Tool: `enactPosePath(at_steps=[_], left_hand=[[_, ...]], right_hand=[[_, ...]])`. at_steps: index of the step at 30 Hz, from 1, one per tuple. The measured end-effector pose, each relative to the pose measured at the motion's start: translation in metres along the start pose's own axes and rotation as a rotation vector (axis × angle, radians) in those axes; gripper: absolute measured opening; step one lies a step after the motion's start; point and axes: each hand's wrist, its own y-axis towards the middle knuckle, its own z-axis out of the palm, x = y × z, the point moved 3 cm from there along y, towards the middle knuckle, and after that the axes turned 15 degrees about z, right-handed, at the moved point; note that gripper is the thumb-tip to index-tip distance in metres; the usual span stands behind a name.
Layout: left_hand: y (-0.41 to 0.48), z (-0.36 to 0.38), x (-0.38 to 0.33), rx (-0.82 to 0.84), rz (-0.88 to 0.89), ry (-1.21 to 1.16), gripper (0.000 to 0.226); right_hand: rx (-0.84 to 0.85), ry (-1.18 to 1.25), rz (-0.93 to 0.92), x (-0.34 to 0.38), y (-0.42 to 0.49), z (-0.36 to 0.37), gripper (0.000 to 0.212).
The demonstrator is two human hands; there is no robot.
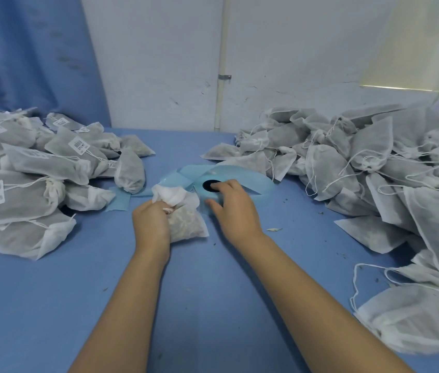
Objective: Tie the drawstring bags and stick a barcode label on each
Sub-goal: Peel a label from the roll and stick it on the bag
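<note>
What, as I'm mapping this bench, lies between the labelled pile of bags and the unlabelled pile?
In the head view: the label roll under the right hand, and one bag gripped by the left hand.

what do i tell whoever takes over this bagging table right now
Left hand grips a bag by its gathered neck; no label shows on it.
Right hand rests on the blue label roll, fingers at its core.
Done: labelled bags piled at left.
Left: label the held bag, then work through the unlabelled pile at right.
</note>
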Motion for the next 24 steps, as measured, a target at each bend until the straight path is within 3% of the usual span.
enactPosePath(at_steps=[6, 9, 14, 18, 21, 24], left_hand=[[0.0, 0.0, 0.0, 0.019, -0.006, -0.011, 0.033], [-0.001, 0.001, 0.0, 0.031, 0.002, -0.011, 0.032], [-0.002, 0.002, 0.0, 0.034, 0.022, -0.019, 0.034], [0.0, 0.002, 0.002, 0.071, 0.002, 0.0, 0.029], [0.003, 0.0, 0.003, 0.13, -0.027, 0.044, 0.026], [0.003, 0.0, 0.002, 0.205, -0.046, 0.065, 0.025]], right_hand=[[0.27, -0.003, -0.141, -0.005, 0.019, -0.019, 0.026], [0.319, -0.065, -0.201, -0.011, 0.023, -0.029, 0.033], [0.156, -0.064, -0.195, -0.016, 0.015, -0.03, 0.045], [-0.149, 0.326, 0.028, -0.019, -0.007, -0.028, 0.015], [-0.09, 0.441, 0.206, -0.016, -0.019, -0.017, 0.008], [0.002, 0.482, 0.247, -0.014, -0.027, -0.004, 0.009]])
